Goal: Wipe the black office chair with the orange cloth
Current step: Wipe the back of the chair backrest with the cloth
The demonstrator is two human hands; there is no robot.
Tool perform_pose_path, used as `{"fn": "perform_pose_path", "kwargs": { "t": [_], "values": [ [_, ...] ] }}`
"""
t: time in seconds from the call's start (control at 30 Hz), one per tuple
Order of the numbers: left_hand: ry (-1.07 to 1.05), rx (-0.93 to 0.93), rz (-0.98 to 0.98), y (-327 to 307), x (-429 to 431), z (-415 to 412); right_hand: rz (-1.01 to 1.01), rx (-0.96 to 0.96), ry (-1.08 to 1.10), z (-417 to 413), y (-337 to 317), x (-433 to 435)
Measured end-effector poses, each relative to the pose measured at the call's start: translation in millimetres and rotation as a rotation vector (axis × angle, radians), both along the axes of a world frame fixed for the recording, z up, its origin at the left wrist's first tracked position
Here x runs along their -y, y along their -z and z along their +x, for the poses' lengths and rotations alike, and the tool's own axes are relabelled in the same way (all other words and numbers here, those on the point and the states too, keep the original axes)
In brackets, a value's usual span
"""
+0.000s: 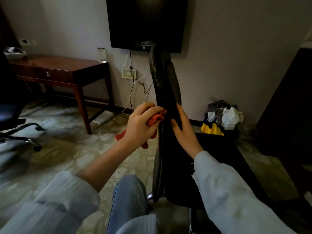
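Observation:
The black office chair [167, 85] stands right in front of me, its tall backrest seen edge-on and its seat spreading to the right. My left hand [141, 123] is shut on the bunched orange cloth [156, 117] and presses it against the left edge of the backrest at mid height. Loose ends of the cloth hang below the hand. My right hand [184, 130] lies flat on the backrest's right side, fingers wrapped around its padded face, holding it.
A wooden desk [64, 68] with a drawer stands at the left wall. A second office chair [18, 125] sits at far left. A wall TV [145, 21] hangs above dangling cables. A pile of clothes and bags [221, 117] lies on the floor; a dark cabinet [288, 105] is at right.

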State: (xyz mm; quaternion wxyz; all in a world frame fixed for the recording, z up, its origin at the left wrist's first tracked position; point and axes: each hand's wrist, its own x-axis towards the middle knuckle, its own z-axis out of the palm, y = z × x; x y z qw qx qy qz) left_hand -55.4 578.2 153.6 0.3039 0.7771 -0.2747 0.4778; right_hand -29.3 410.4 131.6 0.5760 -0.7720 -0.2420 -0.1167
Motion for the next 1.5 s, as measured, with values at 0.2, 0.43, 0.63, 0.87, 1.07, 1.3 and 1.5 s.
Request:
{"fn": "perform_pose_path", "kwargs": {
  "t": [0.2,0.43,0.63,0.87,1.07,1.3,1.5],
  "values": [
    [-0.112,0.179,0.047,-48,-11,10,-0.011,0.040,0.037,13,-5,-6],
    [-0.158,0.072,0.223,-8,-15,8,-0.069,0.029,0.012,22,-3,-6],
    [-0.227,0.131,0.038,-66,-16,20,-0.200,0.114,0.123,27,-1,-14],
    [-0.207,0.113,0.151,-19,-11,30,-0.465,0.198,0.232,34,-1,-16],
    [-0.199,0.178,0.167,-30,-22,35,-0.556,0.321,0.343,38,4,-20],
    [-0.120,0.161,0.200,-30,-21,37,-0.526,0.371,0.312,33,4,-16],
    [-0.091,0.083,0.103,-41,-26,27,-0.484,0.312,0.283,26,-3,-12]
  ]
}}
